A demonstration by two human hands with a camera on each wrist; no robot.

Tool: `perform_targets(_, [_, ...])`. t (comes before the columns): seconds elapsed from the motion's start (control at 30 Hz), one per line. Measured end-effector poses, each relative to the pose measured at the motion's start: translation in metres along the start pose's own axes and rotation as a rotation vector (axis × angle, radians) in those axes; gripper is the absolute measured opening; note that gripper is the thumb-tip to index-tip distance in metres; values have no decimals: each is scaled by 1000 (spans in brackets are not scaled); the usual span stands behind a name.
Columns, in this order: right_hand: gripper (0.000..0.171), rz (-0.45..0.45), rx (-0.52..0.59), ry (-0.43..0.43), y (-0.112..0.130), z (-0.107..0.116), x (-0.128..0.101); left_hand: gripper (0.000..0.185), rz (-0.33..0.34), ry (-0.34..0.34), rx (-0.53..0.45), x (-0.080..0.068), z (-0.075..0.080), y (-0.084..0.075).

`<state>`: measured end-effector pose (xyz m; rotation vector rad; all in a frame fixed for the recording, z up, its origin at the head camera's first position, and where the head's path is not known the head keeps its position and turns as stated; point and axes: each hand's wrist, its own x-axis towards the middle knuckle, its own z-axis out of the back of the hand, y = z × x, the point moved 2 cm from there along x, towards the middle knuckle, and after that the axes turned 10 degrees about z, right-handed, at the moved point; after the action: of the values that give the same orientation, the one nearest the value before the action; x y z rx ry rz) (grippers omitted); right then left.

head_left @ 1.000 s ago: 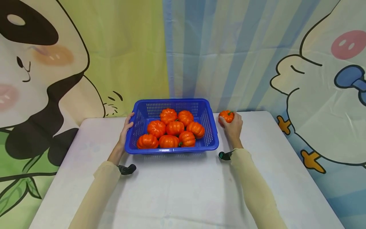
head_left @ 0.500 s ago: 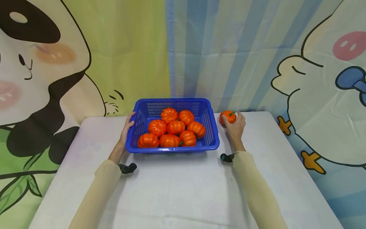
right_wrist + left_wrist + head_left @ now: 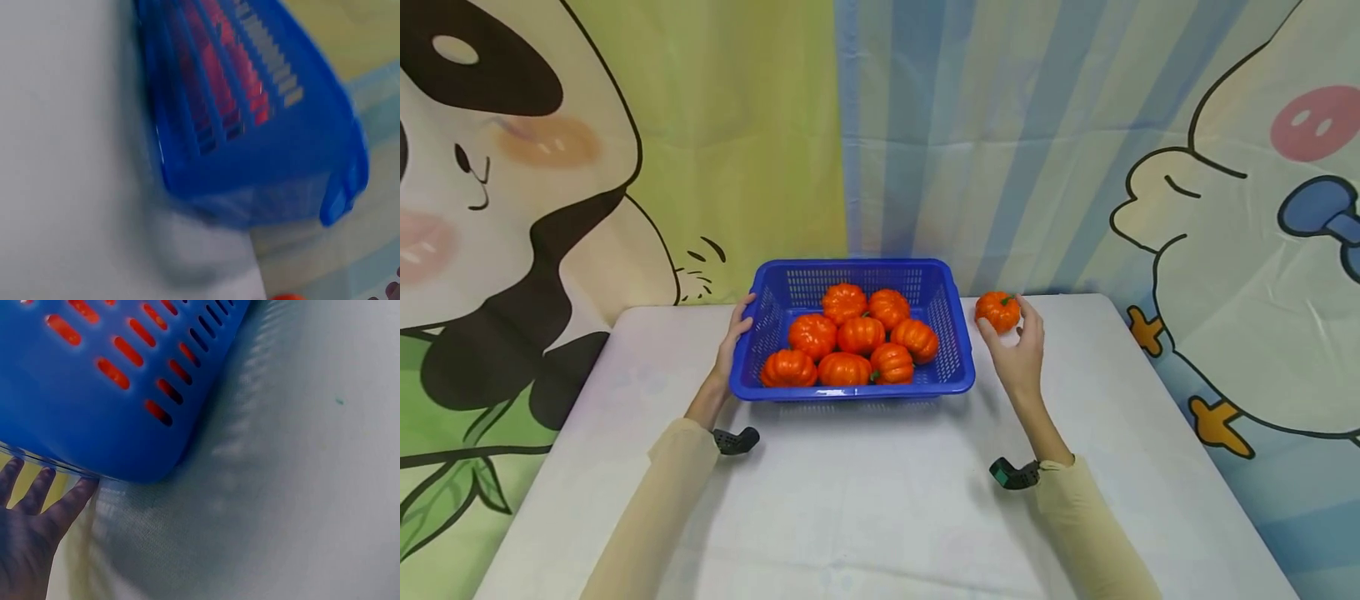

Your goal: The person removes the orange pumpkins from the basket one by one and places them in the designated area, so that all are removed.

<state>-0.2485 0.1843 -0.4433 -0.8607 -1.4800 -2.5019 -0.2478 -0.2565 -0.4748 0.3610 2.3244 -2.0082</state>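
A blue plastic basket (image 3: 850,390) stands mid-table and holds several orange toy pumpkins (image 3: 859,335). My left hand (image 3: 732,335) rests flat against the basket's left wall, thumb at the rim. In the left wrist view its straight fingers (image 3: 44,506) lie under the basket's (image 3: 112,394) edge. One loose pumpkin (image 3: 997,311) sits on the table just right of the basket. My right hand (image 3: 1018,346) is just behind it with fingers loosened and spread around its near side. I cannot tell whether the fingers touch it. The blurred right wrist view shows the basket (image 3: 250,169) side-on.
The white table (image 3: 880,500) ends at a cartoon-printed curtain (image 3: 925,125) directly behind the basket. Table edges run close on the left and right. Small black wrist cameras (image 3: 1015,473) sit at both sleeves.
My right hand has loosened its hold on the loose pumpkin and its wrist has drawn back toward me. The pumpkin stays beside the basket. The left hand has not moved.
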Motion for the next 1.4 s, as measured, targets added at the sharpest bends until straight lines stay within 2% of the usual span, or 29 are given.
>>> perform_targets(0.27, [69,149,47,206,48,2,-32,53,6,-8,8,0,0,2])
perform_targets(0.47, [67,236,68,315,67,-1,-40,53,2,-11,20,0,0,1])
perform_targets(0.6, [66,262,77,439,77,-9,-44,54,-2,-15,17,-1,0,1])
perform_targets(0.97, [68,309,73,746,114,-41,-54,54,-9,-12,17,-1,-1,1])
perform_targets(1.2, [71,373,-12,986,147,-68,-55,53,-5,-15,25,-1,1,0])
perform_targets(1.4, [68,407,-58,1087,166,-106,-40,54,-8,-15,35,-1,-1,-1])
